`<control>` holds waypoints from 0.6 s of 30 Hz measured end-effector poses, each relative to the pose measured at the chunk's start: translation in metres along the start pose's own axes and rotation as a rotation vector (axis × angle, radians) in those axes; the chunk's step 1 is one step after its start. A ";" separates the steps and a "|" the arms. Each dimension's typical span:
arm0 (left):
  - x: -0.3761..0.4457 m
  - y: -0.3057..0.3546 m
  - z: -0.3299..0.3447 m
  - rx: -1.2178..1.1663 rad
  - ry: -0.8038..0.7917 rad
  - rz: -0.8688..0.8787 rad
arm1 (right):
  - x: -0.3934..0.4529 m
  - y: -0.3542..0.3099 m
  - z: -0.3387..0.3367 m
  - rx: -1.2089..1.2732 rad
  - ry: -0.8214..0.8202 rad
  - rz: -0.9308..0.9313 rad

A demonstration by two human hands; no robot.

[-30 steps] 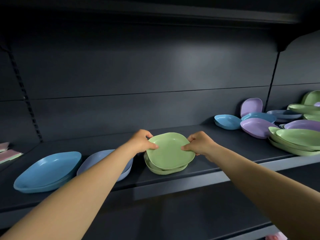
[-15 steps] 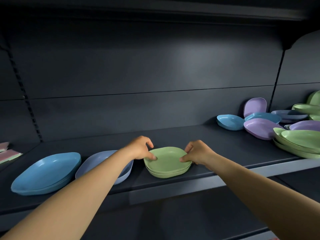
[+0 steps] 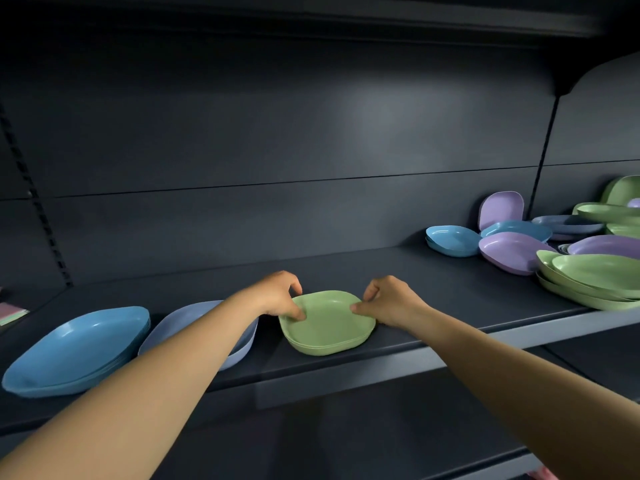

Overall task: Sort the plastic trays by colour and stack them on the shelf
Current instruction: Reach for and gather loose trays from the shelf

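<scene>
This is looking like a shop aisle, or a stockroom fitted out the same way. Dark metal retail shelving (image 3: 433, 282) is running wall to wall, its back panels meeting at seams and a slotted upright strip (image 3: 34, 209) showing at the left for adjustable brackets. Another shelf is overhanging above and one is sitting below. Identical plastic trays (image 3: 512, 251) in blue, purple and green are lying about in multiples like merchandise, some stacked, some jumbled at the right.
</scene>
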State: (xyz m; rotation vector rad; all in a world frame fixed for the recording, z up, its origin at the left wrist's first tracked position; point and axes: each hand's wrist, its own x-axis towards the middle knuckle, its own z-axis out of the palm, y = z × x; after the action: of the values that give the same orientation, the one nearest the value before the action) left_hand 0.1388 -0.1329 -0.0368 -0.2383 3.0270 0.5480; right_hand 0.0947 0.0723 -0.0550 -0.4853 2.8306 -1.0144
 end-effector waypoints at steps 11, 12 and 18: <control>0.029 0.130 -0.019 0.103 0.091 0.206 | -0.012 0.062 -0.133 -0.679 0.310 -0.202; 0.033 0.146 -0.017 0.107 0.091 0.220 | -0.011 0.073 -0.147 -0.699 0.326 -0.189; 0.064 0.244 -0.001 0.061 0.099 0.258 | -0.005 0.151 -0.228 -0.724 0.373 -0.119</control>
State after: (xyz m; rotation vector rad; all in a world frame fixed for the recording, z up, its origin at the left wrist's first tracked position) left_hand 0.0360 0.0836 0.0424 0.1342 3.1868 0.4699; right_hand 0.0148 0.3211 0.0265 -0.5645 3.4984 -0.0364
